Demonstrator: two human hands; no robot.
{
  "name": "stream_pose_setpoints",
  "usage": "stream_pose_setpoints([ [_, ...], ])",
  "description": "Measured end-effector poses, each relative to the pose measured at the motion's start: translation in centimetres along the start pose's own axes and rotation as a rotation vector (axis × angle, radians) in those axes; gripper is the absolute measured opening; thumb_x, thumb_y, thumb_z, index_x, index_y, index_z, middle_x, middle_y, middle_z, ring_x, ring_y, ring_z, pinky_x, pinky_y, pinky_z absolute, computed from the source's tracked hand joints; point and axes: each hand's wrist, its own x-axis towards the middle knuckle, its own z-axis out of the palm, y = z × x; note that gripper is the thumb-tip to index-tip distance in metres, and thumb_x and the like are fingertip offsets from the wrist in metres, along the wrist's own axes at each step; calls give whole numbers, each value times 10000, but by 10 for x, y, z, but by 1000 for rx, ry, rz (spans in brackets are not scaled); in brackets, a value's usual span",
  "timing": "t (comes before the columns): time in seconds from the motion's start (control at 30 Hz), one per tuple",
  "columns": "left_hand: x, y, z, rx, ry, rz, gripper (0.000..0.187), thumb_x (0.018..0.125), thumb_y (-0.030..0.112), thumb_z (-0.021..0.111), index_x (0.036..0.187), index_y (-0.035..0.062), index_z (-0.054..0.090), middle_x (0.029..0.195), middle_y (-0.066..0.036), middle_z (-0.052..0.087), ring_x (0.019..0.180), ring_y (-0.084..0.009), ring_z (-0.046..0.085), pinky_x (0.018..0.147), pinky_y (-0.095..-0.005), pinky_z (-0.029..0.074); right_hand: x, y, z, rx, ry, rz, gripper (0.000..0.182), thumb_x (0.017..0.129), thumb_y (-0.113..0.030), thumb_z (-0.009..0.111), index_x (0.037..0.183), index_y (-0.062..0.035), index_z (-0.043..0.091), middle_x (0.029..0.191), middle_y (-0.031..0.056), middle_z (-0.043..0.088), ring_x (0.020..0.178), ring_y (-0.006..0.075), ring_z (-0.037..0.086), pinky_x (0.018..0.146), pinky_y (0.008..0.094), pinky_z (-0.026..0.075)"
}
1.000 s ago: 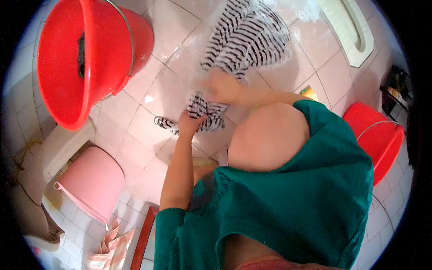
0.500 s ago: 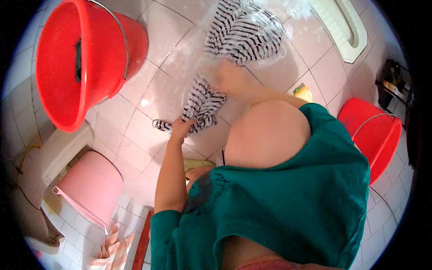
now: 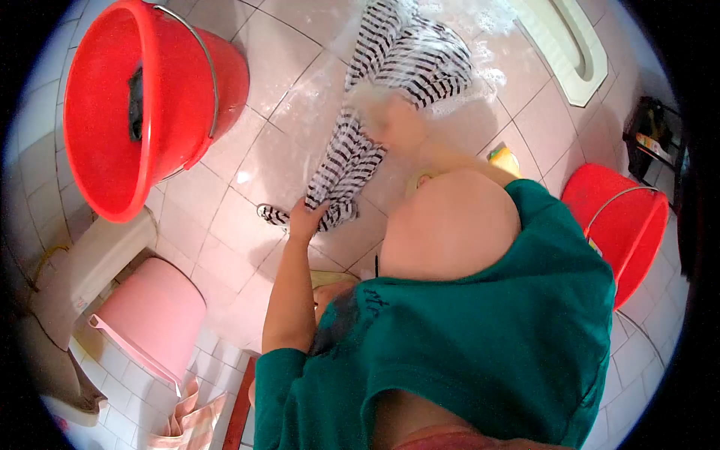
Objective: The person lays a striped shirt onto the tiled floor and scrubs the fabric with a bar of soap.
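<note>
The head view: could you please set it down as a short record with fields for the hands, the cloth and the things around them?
Left hand: gripping the striped cloth near its lower end
Right hand: at the cloth's middle, blurred; whether it holds anything is unclear
Cloth: black and white, on the tiled floor
Foam: beside the cloth's far part
Picture's left: large red bucket, pink bucket
Picture's right: another red bucket
</note>
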Motion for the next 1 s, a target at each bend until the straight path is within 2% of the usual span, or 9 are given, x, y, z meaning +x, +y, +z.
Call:
stream_pose_setpoints([
  [0.03,-3,2,-1,31,14,-33,418,752,292,671,1030,-16,616,916,-173,666,862,-274,630,772,-355,472,-25,-26,18,-91,-524,110,436,730,-203,626,1147,-81,588,1086,195,571,970,330,570,856,425,456],
  [0.13,-4,-5,-5,-4,43,-84,480,815,438,593,1028,10,635,907,-220,652,868,-325,626,768,-387,465,-17,-2,4,-202,-517,379,377,755,-244,615,1111,-120,613,985,189,568,917,345,564,805,423,471],
  [0.27,-11,-1,-14,114,97,-78,470,820,419,598,1068,22,635,919,-197,664,865,-312,636,764,-379,469,-8,123,-84,-668,45,550,459,815,-403,584,1266,-341,526,935,168,569,750,328,589,691,423,503],
  [0.43,1,-14,3,-94,87,-77,420,812,359,631,1004,-15,644,861,-145,676,804,-239,636,729,-346,469,16,102,-49,-416,170,764,477,769,-461,624,1214,-298,570,913,193,559,923,345,572,778,421,487],
  [0.57,-7,-16,1,23,37,-71,256,810,220,663,931,-5,639,779,-55,646,717,-115,567,651,-282,452,-19,-12,52,-89,-362,-179,455,705,-351,662,1130,-196,612,1101,187,560,972,344,580,805,449,474],
  [0.67,-17,8,-10,172,121,-28,319,783,277,652,999,47,602,789,-141,638,729,-291,603,656,-371,454,-8,-6,44,-157,-450,-363,380,724,-357,654,1046,-155,652,1051,176,581,943,328,595,757,458,488],
  [0.7,-24,1,-10,177,120,-39,319,783,277,652,999,47,602,789,-141,638,729,-291,603,656,-371,454,36,-6,7,-335,-664,270,373,737,-396,643,955,-94,670,982,173,608,914,328,607,724,450,495],
  [0.83,-22,-28,-8,86,221,87,269,781,241,654,952,43,593,797,-145,640,766,-302,621,678,-380,466,66,173,-79,-671,183,525,537,788,-499,579,1296,-359,476,880,192,563,769,326,595,696,390,508],
  [1.0,-12,-6,-1,169,222,-24,281,740,161,705,926,-13,586,795,-96,662,725,-225,619,669,-332,476,69,51,-56,-246,111,703,596,724,-454,653,1218,-136,555,955,204,602,898,332,597,755,425,487],
])
